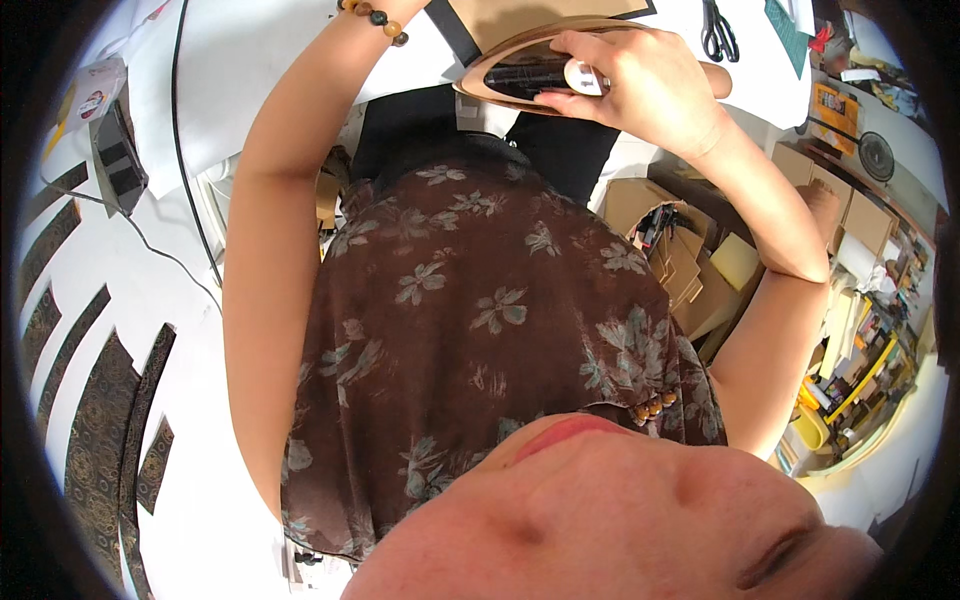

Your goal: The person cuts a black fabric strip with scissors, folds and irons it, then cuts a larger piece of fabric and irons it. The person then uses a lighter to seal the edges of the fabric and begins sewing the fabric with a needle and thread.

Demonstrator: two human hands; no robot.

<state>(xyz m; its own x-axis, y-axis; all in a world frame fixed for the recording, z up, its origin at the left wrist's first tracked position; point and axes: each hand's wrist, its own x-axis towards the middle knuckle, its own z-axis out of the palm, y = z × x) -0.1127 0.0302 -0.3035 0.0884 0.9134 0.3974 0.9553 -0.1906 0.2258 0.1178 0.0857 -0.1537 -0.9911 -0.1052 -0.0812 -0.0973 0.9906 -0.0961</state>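
Note:
My right hand [655, 90] is closed over a shiny brown thing [480, 92] with a pointed oval outline and a dark middle. A pale round knob [585, 78] shows between its fingers; what the thing is, I cannot make out. From the hand's right side sticks out a short brown rounded end [718, 80]. My left forearm, wearing a beaded bracelet [375, 17], reaches past the top edge, so the left hand is out of sight. Just beyond the brown thing lies a tan board [540, 12] with dark edging on the white table [270, 60].
Black-handled scissors [718, 35] and a green cutting mat [788, 38] lie at the table's far right. Dark patterned strips [100, 430] are spread on the white surface at left, beside a black cable [180, 130]. Below the table at right stands an open cardboard box [690, 250].

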